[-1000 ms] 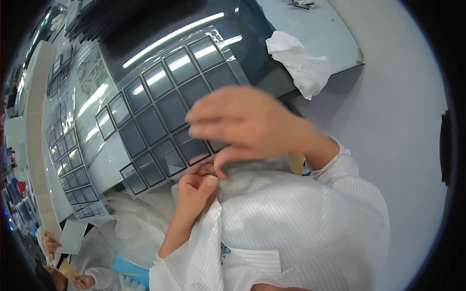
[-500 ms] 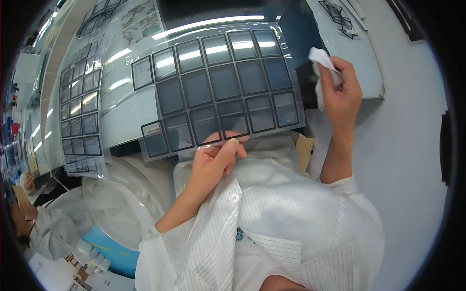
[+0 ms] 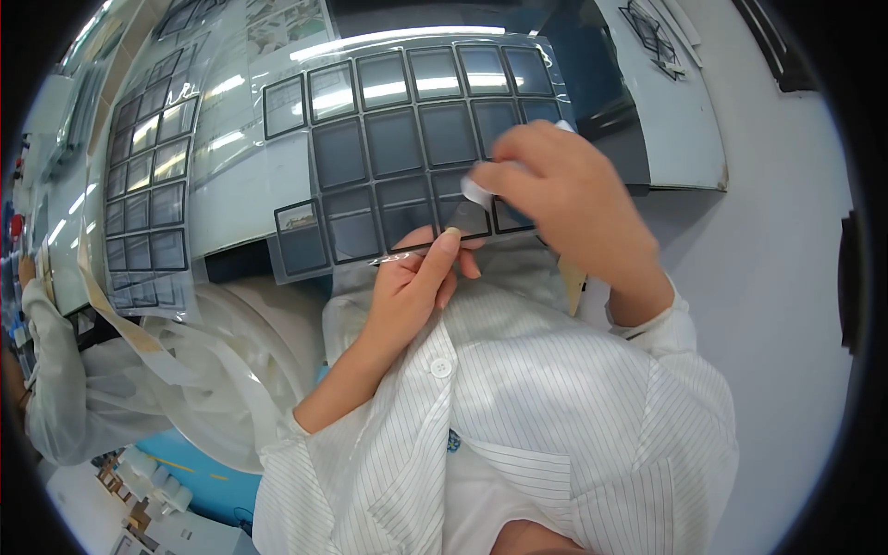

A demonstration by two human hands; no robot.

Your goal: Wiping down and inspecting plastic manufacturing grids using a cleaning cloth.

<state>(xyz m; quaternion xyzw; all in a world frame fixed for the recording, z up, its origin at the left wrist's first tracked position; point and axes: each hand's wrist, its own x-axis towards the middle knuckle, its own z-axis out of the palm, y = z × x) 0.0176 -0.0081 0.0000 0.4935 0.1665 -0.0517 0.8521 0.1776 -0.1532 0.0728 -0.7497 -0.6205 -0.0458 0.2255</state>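
Observation:
A clear plastic sheet carries rows of dark panes with black frames. Its near edge is pinched between the thumb and fingers of my left hand, with the fingertips partly under the film. Over the right part of the sheet is my right hand, closed on a crumpled white wipe. The wipe lies at a pane in the near row, close to my left thumb; I cannot tell whether it touches the surface. My right hand is slightly blurred and covers several panes.
Another sheet of framed panes hangs over the table edge at left. Loose black frames lie on the white table at far right. A dark panel is behind the sheet. A co-worker's pale sleeve shows at far left.
My right hand has swung left with the wipe, from beyond the sheet's right side to over its near row. The sheet and my left hand have shifted slightly. The co-worker's arm has moved.

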